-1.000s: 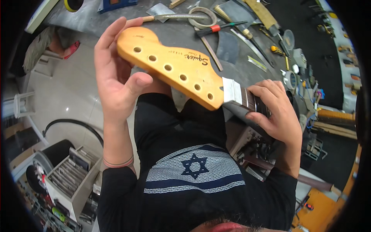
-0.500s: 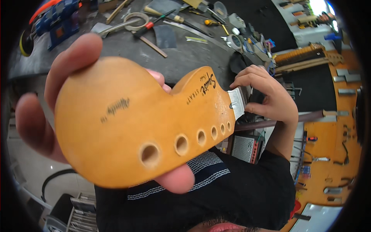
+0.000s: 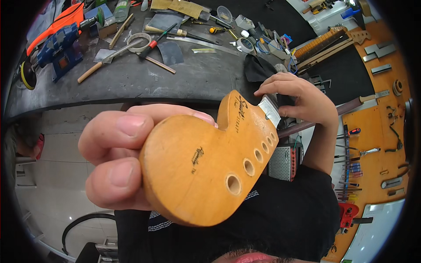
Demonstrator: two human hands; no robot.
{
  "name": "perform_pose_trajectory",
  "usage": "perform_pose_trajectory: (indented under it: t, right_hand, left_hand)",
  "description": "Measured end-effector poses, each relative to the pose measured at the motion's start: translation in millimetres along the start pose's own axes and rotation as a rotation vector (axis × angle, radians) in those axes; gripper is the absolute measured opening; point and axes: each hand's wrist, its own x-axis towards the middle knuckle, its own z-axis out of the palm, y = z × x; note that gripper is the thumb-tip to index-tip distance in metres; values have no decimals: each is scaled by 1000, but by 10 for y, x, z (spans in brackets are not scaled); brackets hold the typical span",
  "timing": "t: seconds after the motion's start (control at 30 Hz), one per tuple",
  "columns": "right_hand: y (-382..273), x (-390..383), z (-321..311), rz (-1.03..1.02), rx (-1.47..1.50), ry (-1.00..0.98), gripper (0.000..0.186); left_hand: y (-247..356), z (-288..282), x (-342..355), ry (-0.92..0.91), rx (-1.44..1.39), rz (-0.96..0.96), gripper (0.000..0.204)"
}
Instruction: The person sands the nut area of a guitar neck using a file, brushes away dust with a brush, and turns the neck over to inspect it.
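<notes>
Though partly behind headstock (image 3: 188, 171), perhaps amplifier (image 3: 282, 163)

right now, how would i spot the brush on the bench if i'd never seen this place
Past the guitar head is the dark workbench, with a pale roll of tape toward its left. The brush lies slanted just right of that roll. Its red band and green handle set it apart from the wood-handled tool and thin wooden strip nearby.

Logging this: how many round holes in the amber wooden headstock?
6 round holes, one row along the lower-right edge of the amber wooden headstock, from its rounded end toward the white strip; none seems hidden.
</notes>
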Motion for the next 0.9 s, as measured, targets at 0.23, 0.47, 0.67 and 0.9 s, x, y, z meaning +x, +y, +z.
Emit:
perform_pose_trajectory:
  t: [0.23, 0.47, 0.67, 0.9]
  right_hand:
    - [-67, -16, -20, 4, 10, -13, 66]
    - [-92, -52, -39, 4, 16, -25, 67]
    - [-92, -119, -5, 26, 55, -33, 68]
    - [-56, -36, 14, 2, 40, -37, 65]
  left_hand:
    - [106, 104, -49, 10, -19, -27, 135]
    - [292, 169, -46, 30, -28, -80, 133]
    - [308, 377, -82, 158, -65, -107, 123]
    - [372, 377, -120, 219, -41, -100, 118]
